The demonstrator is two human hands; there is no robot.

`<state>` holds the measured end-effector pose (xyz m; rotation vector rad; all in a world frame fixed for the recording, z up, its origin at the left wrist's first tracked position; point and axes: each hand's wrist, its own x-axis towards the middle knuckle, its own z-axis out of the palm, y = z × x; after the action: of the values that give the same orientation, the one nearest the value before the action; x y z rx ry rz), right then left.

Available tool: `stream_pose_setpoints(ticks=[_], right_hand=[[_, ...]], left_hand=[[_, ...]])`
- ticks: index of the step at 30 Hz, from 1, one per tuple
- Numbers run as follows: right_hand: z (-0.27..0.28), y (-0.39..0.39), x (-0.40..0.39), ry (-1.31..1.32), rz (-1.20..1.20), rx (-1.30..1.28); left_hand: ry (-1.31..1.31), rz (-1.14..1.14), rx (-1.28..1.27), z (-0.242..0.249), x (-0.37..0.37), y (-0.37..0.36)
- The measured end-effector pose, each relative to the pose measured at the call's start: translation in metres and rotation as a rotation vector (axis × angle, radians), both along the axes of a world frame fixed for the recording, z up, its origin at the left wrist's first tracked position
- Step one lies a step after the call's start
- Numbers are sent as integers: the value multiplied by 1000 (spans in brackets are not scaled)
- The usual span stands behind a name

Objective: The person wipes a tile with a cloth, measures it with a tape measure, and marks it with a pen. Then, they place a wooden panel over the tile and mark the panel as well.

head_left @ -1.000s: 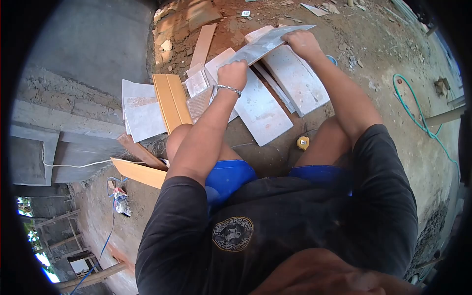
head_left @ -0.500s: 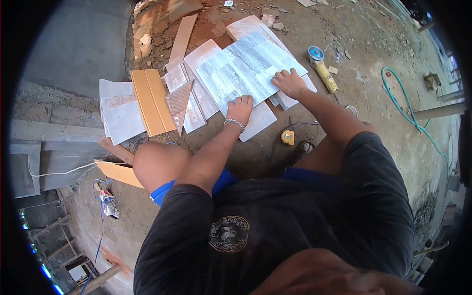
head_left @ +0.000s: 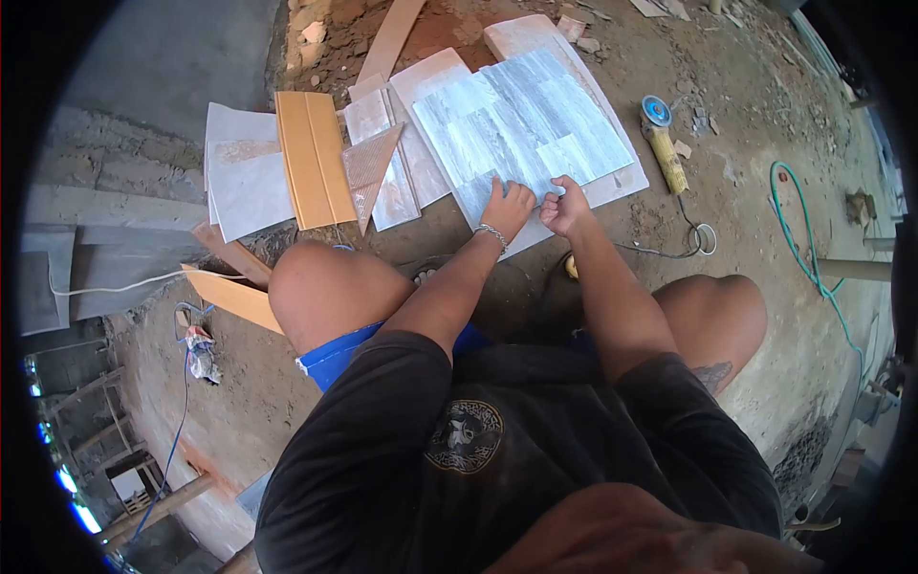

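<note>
A large grey marbled tile [head_left: 526,120] lies flat on a stack of pale tiles [head_left: 435,77] on the dirt floor in front of my knees. My left hand [head_left: 507,206], with a metal bracelet on the wrist, rests on the tile's near edge with its fingers bent over it. My right hand [head_left: 566,210] sits close beside it at the same edge, fingers curled. Whether it pinches something thin is too small to tell.
An angle grinder [head_left: 662,143] with a yellow body lies right of the tiles, its cable coiled [head_left: 703,239] nearby. Orange ribbed tiles [head_left: 311,158], a triangular offcut [head_left: 371,165] and grey tiles [head_left: 244,182] lie to the left. A green hose [head_left: 803,225] runs at the right.
The grey tile was held tilted up in both hands, then laid flat on the stack. Both hands have slid from its surface to its near edge and come close together.
</note>
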<state>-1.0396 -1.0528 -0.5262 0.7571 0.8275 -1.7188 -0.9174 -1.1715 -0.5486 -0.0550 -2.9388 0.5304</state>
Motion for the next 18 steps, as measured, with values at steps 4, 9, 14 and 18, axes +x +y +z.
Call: stream_pose_setpoints(ticks=[4, 9, 14, 18], right_hand=[[-28, 12, -3, 15, 90, -13], [-17, 20, 7, 332, 312, 263], [1, 27, -5, 615, 779, 774], [-5, 21, -17, 787, 931, 857]], left_hand=[[-78, 149, -26, 28, 12, 5], [-187, 300, 173, 56, 21, 7], [-139, 478, 396, 59, 38, -9], [-328, 826, 747, 40, 41, -33]])
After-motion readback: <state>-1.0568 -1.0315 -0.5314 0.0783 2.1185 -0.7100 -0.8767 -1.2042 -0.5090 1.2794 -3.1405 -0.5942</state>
